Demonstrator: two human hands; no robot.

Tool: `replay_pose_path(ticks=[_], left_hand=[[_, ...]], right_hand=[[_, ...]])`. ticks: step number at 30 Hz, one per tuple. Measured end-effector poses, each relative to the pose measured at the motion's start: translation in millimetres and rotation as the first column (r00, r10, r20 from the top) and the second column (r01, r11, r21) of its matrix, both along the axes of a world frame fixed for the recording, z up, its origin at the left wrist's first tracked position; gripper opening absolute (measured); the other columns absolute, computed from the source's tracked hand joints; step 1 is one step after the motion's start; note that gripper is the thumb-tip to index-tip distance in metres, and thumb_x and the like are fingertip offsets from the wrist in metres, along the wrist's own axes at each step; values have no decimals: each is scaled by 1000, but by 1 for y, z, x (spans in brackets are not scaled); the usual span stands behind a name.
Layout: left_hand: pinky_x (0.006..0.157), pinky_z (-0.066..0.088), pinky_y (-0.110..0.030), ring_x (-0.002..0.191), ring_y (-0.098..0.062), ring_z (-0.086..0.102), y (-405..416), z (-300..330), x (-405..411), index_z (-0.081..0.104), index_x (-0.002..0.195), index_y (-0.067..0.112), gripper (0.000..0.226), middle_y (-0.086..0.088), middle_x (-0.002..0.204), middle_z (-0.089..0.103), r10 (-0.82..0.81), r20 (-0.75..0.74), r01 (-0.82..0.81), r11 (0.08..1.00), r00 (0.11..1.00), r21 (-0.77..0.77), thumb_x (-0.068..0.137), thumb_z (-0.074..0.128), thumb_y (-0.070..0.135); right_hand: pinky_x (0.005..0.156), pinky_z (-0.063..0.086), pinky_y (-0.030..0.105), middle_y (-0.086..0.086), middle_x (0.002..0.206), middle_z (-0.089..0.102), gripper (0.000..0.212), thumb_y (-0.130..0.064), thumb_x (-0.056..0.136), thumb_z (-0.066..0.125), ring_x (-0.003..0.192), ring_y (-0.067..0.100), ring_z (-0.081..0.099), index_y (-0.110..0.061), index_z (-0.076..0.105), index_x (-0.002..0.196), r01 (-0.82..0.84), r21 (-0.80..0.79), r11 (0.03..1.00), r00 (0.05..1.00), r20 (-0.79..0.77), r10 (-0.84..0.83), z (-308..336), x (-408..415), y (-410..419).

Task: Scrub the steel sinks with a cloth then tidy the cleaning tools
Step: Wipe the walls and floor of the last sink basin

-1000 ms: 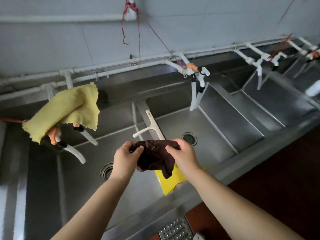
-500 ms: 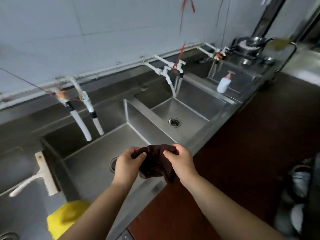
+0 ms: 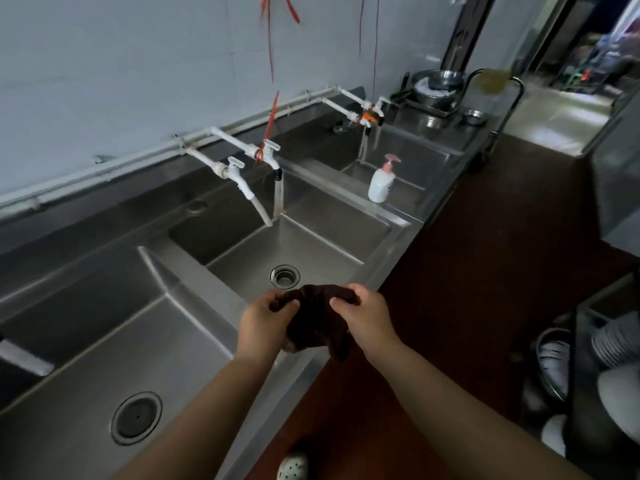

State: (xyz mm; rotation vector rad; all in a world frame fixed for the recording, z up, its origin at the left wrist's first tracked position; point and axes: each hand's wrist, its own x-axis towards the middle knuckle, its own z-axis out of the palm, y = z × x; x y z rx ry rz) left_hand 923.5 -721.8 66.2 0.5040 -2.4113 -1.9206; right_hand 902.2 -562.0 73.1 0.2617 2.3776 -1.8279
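Compared with half a second earlier, the view has swung further right along the sink run: the yellow cloth and squeegee have left the frame, and the middle basin [image 3: 311,244] now lies centre frame behind the hands. Both hands remain on the dark brown cloth [image 3: 317,320], held bunched at lower centre over the steel front rim. Left hand [image 3: 266,318] grips the cloth's left edge with curled fingers; right hand [image 3: 367,315] pinches its right edge, and a fold hangs down between them. Near basin [image 3: 86,368], with round drain [image 3: 136,418], fills the lower left. White taps [image 3: 239,168] project from the wall pipe at upper centre. Soap pump bottle [image 3: 382,180] stands on the divider right of the middle basin.
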Motion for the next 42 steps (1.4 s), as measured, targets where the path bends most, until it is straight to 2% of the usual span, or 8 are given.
replay_pose_path(ticks=[7,11,18,23,29,33,37,42], left_hand=[[42,46,-11,52,-3,63,48,-3,-118,63,80,24,13,-1,74,66,-119,22,118,993,993,20,87,65,13],[59,52,-24,71,-15,65,92,-6,-178,66,87,17,4,-2,78,67,-175,64,176,984,983,-12,85,66,13],[51,46,-16,65,-10,63,209,-18,-289,68,89,16,4,1,71,66,-262,63,266,963,963,-53,85,66,17],[54,42,-13,64,-5,61,325,-14,-373,65,81,24,9,6,70,66,-239,36,241,968,970,-65,84,68,16],[64,53,-25,70,-15,66,442,10,-468,63,79,27,13,-2,77,69,-218,48,220,975,975,-43,86,65,17],[66,53,-25,73,-15,66,495,19,-532,66,90,20,7,-2,80,68,-194,39,196,979,980,-50,87,64,15],[57,47,-18,68,-10,63,535,18,-601,67,89,16,7,-1,76,67,-186,30,188,981,982,-51,87,62,12],[58,47,-23,66,-15,62,577,5,-700,66,84,12,4,-3,71,66,-195,4,194,977,981,-93,86,64,10]], right_hand=[[66,52,19,-1,91,67,14,-15,85,66,85,10,65,-28,61,84,119,7,993,992,43,-119,7,-99,57],[58,46,12,-2,86,66,14,-13,84,66,80,7,64,-26,62,82,156,42,987,987,22,-157,5,-149,103],[69,53,22,-2,88,67,11,-12,84,66,83,8,65,-23,65,85,186,46,982,983,-11,-186,-8,-246,226],[59,50,11,-9,87,67,12,-14,85,65,77,0,64,-26,66,86,181,53,982,982,-56,-178,-5,-333,344],[55,48,8,-10,88,66,13,-14,87,65,76,-4,63,-27,67,87,120,76,990,988,-103,-112,27,-441,467],[57,49,9,-10,86,67,12,-13,87,64,76,-4,63,-25,67,86,86,65,994,989,-124,-78,33,-511,522],[67,52,15,-9,89,67,10,-14,86,64,82,1,64,-22,68,91,69,104,992,990,-133,-54,24,-585,564],[69,53,19,-7,87,67,8,-13,85,65,81,3,64,-18,68,91,74,145,987,990,-128,-55,12,-684,607]])
